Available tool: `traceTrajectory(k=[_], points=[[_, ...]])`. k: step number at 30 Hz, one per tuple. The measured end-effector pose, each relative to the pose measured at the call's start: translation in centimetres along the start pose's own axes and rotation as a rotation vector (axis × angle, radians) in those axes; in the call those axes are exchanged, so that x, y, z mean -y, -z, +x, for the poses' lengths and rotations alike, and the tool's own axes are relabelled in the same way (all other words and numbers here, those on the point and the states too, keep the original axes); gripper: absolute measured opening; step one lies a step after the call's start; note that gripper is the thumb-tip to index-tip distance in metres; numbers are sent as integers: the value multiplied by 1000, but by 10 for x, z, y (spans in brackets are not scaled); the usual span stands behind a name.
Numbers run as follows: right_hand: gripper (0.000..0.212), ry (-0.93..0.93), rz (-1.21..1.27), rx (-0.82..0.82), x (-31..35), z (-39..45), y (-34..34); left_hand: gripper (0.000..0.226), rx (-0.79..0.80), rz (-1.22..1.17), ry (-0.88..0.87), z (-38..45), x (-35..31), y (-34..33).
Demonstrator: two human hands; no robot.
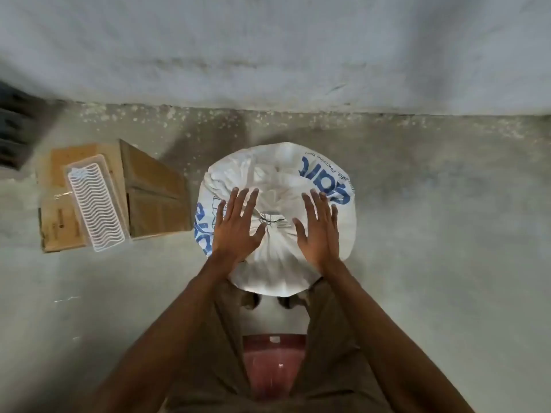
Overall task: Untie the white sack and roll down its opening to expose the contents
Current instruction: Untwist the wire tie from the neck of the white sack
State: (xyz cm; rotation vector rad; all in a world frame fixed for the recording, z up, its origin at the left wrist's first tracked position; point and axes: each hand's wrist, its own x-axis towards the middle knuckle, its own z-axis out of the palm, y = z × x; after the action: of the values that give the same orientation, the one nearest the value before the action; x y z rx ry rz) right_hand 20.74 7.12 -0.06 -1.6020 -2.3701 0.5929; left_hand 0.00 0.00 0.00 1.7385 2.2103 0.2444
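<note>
With both the left hand and right hand spread flat beside the knot at frame centre, tugging the cord wrongly could tighten it on the sack.

left hand: bare, palm down, fingers straight, spread.
right hand: the same; both forearms reach forward.
</note>
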Motion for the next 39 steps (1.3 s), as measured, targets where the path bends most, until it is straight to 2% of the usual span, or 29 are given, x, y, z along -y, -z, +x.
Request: traceTrajectory(k=[4,8,16,22,27,33,39], points=[[59,11,47,-136,-32,-1,-73,79,-94,40,32,-2,26,-78],[59,121,102,-289,-52,-6,-115,78,-244,54,-32,-8,45,-131],[56,271,162,-513,-65,-50,-141,77,-429,42,-100,-46,42,-160],[55,306,23,-419,-48,-128,-113,75,-401,83,-97,-125,12,-138],[55,308,-64,-302,-31,-158,-85,74,-417,83,-109,-158,-1,-119],[49,337,28,-100,-29,-143,-77,70,-370,113,-123,-141,-2,-108],[45,348,51,-8,-31,-93,-99,66,-273,84,-157,-89,17,-122]])
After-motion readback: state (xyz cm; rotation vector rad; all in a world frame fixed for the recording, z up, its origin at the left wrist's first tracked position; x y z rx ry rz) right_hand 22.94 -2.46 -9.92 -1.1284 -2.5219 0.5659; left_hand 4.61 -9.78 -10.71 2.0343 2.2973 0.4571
